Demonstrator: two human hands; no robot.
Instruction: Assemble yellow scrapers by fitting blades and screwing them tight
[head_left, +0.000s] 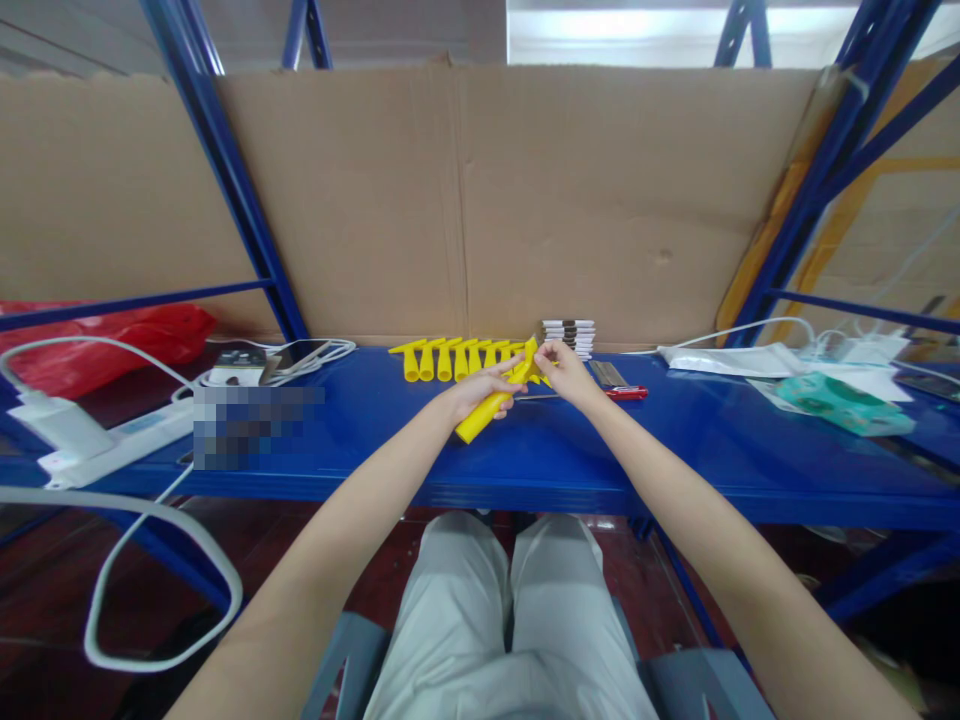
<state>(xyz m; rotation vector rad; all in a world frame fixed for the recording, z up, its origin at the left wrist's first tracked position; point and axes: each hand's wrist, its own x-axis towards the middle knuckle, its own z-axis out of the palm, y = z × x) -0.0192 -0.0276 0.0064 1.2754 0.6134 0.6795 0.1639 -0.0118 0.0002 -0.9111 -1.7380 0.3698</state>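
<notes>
Wrapping its grip around a yellow-handled piece (pixel 480 420), the left hand (pixel 491 385) holds it tilted above the blue worktop (pixel 390 430). The right hand (pixel 562 370) has its fingertips at the upper end; I cannot tell how firmly its grip closes. Behind stands 1 row of yellow pieces (pixel 427 362); a red tool (pixel 628 393) lies to the right.

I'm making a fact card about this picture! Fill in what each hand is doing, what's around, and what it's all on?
Left hand: around a yellow piece
Right hand: at that piece's upper end; exact grip too small to tell
Beyond left hand: row of yellow pieces
Near right hand: red item
Far left: red plastic bag
Far right: green packet
Surface: blue table
</notes>
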